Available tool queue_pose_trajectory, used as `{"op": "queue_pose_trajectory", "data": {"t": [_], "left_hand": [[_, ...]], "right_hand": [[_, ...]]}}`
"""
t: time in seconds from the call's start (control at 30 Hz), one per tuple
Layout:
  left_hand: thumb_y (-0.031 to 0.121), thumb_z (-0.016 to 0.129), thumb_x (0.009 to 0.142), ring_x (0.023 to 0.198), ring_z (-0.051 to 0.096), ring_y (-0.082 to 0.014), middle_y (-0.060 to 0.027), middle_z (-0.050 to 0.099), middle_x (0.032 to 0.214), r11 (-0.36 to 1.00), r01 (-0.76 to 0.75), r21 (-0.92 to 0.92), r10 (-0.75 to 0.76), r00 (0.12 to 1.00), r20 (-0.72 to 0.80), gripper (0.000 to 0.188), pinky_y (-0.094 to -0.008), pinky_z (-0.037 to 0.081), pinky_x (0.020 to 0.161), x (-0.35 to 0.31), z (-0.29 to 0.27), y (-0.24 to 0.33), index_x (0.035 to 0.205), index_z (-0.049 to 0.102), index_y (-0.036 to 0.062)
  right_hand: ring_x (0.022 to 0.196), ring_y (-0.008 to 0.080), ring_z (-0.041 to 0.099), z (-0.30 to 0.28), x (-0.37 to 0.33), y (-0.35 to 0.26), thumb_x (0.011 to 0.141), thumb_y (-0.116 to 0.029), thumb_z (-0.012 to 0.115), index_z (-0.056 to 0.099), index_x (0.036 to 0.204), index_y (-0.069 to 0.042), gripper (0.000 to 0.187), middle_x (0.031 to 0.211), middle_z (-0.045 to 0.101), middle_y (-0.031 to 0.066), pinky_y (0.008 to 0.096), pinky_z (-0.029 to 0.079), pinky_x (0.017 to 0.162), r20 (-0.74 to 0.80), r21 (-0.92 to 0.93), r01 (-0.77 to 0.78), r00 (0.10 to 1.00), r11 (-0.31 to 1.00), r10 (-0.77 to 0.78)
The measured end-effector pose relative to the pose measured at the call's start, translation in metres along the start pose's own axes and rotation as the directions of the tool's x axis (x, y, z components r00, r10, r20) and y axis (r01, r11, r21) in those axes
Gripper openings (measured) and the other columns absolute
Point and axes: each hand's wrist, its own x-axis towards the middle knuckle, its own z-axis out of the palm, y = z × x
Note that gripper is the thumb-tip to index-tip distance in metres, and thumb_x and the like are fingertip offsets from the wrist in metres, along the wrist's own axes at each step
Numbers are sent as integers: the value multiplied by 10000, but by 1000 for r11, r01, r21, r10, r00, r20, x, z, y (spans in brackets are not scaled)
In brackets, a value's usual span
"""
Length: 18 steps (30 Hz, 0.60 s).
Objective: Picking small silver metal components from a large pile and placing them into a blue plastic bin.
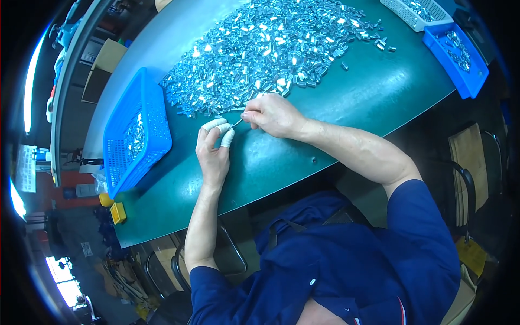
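Observation:
My left hand [213, 150], with pale coverings on several fingertips, pinches a small shiny metal piece [232, 126] just above the green tabletop. Opposite it, my right hand [277, 115] is closed on a thin metal rod [238, 122], whose tip reaches to the left fingertips. Whether the rod is inside the piece or only touching it, I cannot tell. Right behind both hands spreads a wide heap of small silvery metal parts [265, 51], mostly short and block-like.
A blue perforated basket [157, 127] with some metal parts stands at the left. At the far right are a white basket [403, 15] and a blue tray [470, 81], both holding parts. A small yellow box [118, 213] sits by the table's left corner. Stray parts lie right of the heap.

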Motion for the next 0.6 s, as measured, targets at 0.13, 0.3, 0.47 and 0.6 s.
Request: {"op": "queue_pose_trajectory", "data": {"t": [0.13, 0.3, 0.47, 0.6], "left_hand": [[24, 784, 847, 1025, 678, -264, -119, 712, 1070, 999, -45, -21, 46, 999, 12, 156, -363, 556, 861, 2, 2, 0, 993, 729, 17], [11, 780, 847, 990, 690, -272, -128, 712, 1059, 997, -36, -63, 37, 999, 14, 150, -365, 556, 853, 5, 5, 12, 985, 720, 10], [13, 777, 853, 966, 694, -274, -135, 708, 1049, 997, -75, -16, 75, 997, 19, 166, -363, 559, 839, 6, 0, 9, 1005, 710, 2], [37, 770, 876, 952, 692, -265, -138, 700, 1029, 996, -26, -91, 32, 997, 66, 175, -348, 559, 832, 10, -6, 13, 1030, 699, -5]], "right_hand": [[579, 160, 653, 0, 1, -1, 997, -296, 595, 715, 790, -9, 374, 656, 695, 73, 353, 507, 544, 122, 119, -102, 989, 988, 88], [510, 137, 613, 3, -3, -7, 993, -330, 578, 731, 725, -40, 423, 597, 680, 49, 332, 487, 522, 224, 237, -301, 942, 924, 250], [503, 120, 594, 6, -3, -8, 1013, -333, 569, 722, 725, -36, 441, 579, 661, 43, 317, 468, 509, 205, 293, -306, 945, 906, 253], [502, 115, 585, 6, -4, -9, 1020, -332, 565, 717, 731, -34, 441, 577, 655, 41, 314, 462, 506, 184, 326, -259, 961, 909, 208]]}}
